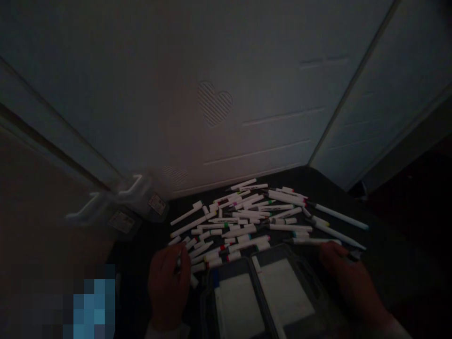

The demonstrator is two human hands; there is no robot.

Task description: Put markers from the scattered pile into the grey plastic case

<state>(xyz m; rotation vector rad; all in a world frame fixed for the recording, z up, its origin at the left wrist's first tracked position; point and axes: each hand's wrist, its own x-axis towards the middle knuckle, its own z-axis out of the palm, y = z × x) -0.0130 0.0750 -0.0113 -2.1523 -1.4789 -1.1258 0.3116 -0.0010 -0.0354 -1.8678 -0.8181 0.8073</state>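
The view is very dark. My left hand (pixel 168 282) is closed at the lower left of the pile, its thumb and fingers around a small grey-and-white piece that looks like a marker (pixel 178 262); most of it is hidden. My right hand (pixel 341 270) is closed beside the case, with the dark end of a marker (pixel 355 254) sticking out past its fingers. Between the hands lies an open clear plastic case (pixel 254 266) with two halves. One white marker (pixel 270 301) lies along its middle, and a blue-ended marker (pixel 218 294) along the left half.
Many loose white markers (pixel 243 230) with coloured ends lie spread on the dark tabletop (pixel 310 181). Two clear plastic containers with handles (pixel 150 200) stand at the left. A pale panel with an embossed heart (pixel 214 103) rises behind the table. A pixelated blue patch covers the bottom left.
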